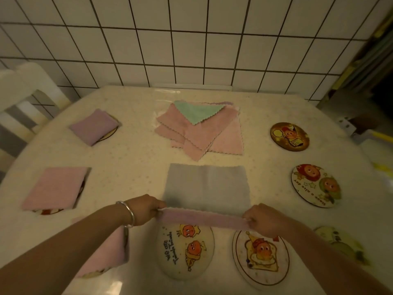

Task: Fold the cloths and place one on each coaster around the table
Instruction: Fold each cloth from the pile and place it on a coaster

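We see both hands lifting the near edge of a lilac cloth (207,189); the rest lies flat on the table (136,154) just beyond the hands. Left hand (144,209), silver bangle (127,213) on its wrist, pinches the left corner; right hand (262,219) pinches the right corner, edge stretched taut between them. Just below the hands sit two bare coasters (186,251), (260,255). Right of the right hand, three more bare coasters (289,136), (315,185), (340,243). Left of the left hand, folded cloths cover coasters: purple (93,126), pink (55,188), another pink (104,252) under the forearm. Beyond the lilac cloth, an unfolded pile (202,130), mostly pink, green on top.
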